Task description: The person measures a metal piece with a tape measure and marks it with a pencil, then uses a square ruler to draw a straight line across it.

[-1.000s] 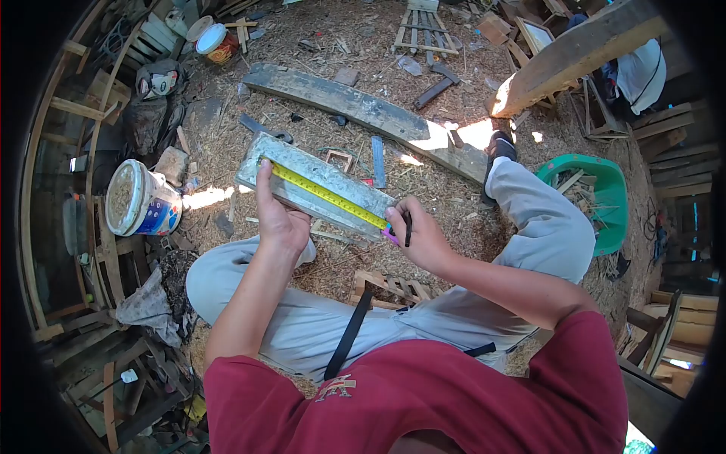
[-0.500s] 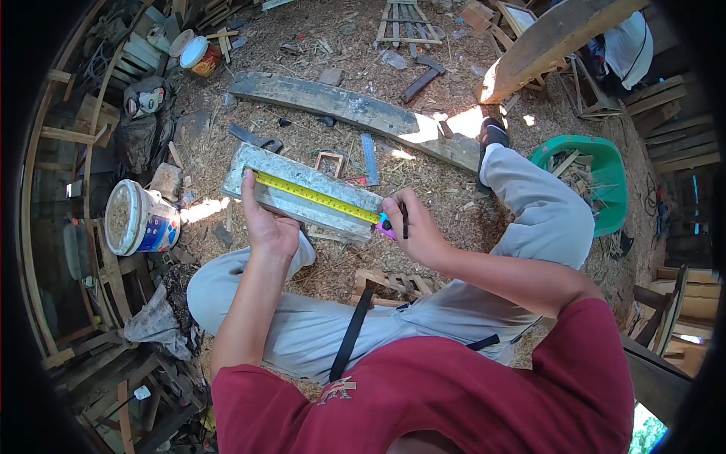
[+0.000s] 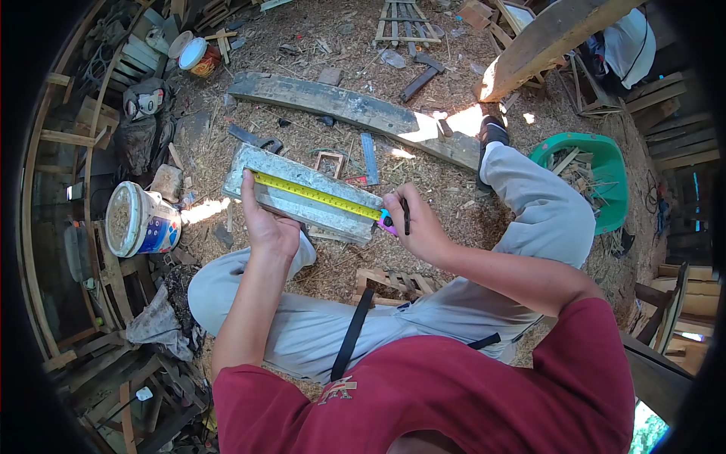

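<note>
A yellow tape measure [image 3: 318, 195] is stretched along the top of a grey, weathered block [image 3: 276, 164] in front of me. With its thumb on the tape's far left end, my left hand [image 3: 268, 225] grips the block's near side. At the block's right end, my right hand [image 3: 418, 225] has its thumb and fingers closed beside the pink and black tape case [image 3: 387, 222]. A thin dark pencil-like stick [image 3: 406, 217] is held between the fingers of that hand. The tape lies slantwise, lower at the right.
A long curved beam [image 3: 325, 102] lies across the chip-covered ground. A green basin [image 3: 616, 181] of wood scraps stands at the right, a white bucket [image 3: 157, 223] at the left. Beyond the block are a metal strip [image 3: 369, 159] and a small wooden frame [image 3: 330, 162].
My right hand has shifted very slightly, and more of the tape case shows beside its thumb. My left hand and the block have stayed in place.
</note>
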Demonstrator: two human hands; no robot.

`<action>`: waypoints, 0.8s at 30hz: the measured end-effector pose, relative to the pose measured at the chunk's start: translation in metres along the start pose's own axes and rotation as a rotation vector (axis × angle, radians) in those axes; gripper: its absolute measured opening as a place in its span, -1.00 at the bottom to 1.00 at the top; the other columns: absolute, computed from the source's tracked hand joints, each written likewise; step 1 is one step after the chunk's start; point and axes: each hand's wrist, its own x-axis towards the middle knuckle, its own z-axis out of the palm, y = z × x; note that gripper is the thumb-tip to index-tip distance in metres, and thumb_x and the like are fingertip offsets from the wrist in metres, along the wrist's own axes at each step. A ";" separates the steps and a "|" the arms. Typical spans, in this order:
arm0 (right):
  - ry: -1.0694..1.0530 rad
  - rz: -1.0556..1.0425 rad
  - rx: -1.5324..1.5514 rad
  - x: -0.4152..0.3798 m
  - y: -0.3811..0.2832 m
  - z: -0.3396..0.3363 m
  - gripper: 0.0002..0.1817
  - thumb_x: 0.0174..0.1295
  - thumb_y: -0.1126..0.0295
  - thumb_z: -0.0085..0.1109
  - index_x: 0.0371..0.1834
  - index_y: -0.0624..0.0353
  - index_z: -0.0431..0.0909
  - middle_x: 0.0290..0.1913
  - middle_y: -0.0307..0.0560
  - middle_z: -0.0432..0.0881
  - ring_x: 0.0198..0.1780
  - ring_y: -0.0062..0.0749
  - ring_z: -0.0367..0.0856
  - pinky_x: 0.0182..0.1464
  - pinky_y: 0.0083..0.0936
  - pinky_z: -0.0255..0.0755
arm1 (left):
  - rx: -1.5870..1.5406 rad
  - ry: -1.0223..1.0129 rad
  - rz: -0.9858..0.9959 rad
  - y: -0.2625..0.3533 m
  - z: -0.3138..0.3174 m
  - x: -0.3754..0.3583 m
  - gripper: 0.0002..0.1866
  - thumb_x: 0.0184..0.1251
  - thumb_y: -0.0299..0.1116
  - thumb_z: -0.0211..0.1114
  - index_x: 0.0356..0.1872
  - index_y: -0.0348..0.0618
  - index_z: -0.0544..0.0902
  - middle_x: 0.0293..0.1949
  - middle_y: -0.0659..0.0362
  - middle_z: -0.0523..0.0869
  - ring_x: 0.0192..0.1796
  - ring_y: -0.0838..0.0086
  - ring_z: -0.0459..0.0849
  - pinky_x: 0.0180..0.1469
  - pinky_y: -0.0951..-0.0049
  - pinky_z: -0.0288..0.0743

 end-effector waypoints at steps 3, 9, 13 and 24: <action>0.004 -0.013 -0.014 0.001 0.002 0.001 -0.61 0.65 0.04 0.03 -0.05 0.21 0.36 -0.43 0.03 0.61 -0.40 -0.18 0.65 -0.27 -0.18 0.49 | 0.004 0.005 0.003 0.000 0.000 0.000 -0.18 0.45 0.33 0.25 0.49 -0.06 0.42 0.38 0.07 0.56 0.40 0.16 0.56 0.44 -0.12 0.44; -0.002 -0.025 -0.002 0.000 -0.002 -0.001 -0.63 0.64 0.07 0.04 -0.05 0.20 0.36 -0.42 0.04 0.61 -0.40 -0.16 0.65 -0.27 -0.17 0.49 | -0.009 -0.005 0.008 0.000 -0.001 0.000 -0.20 0.48 0.33 0.23 0.48 -0.06 0.43 0.38 0.09 0.57 0.38 0.18 0.58 0.43 -0.07 0.46; 0.000 -0.036 0.019 -0.001 -0.004 -0.001 -0.65 0.65 0.09 0.04 -0.05 0.19 0.37 -0.43 0.03 0.60 -0.42 -0.17 0.63 -0.30 -0.18 0.47 | -0.042 0.012 -0.018 0.002 0.003 -0.005 -0.27 0.51 0.29 0.23 0.43 -0.06 0.47 0.34 0.13 0.60 0.35 0.25 0.61 0.43 0.06 0.48; -0.008 -0.012 0.015 -0.001 -0.006 -0.004 -0.63 0.64 0.08 0.05 -0.09 0.22 0.39 -0.46 0.03 0.56 -0.48 -0.16 0.56 -0.35 -0.18 0.41 | -0.013 0.016 0.001 0.003 0.011 -0.011 -0.24 0.50 0.33 0.22 0.43 -0.05 0.47 0.33 0.14 0.61 0.34 0.26 0.62 0.41 0.09 0.51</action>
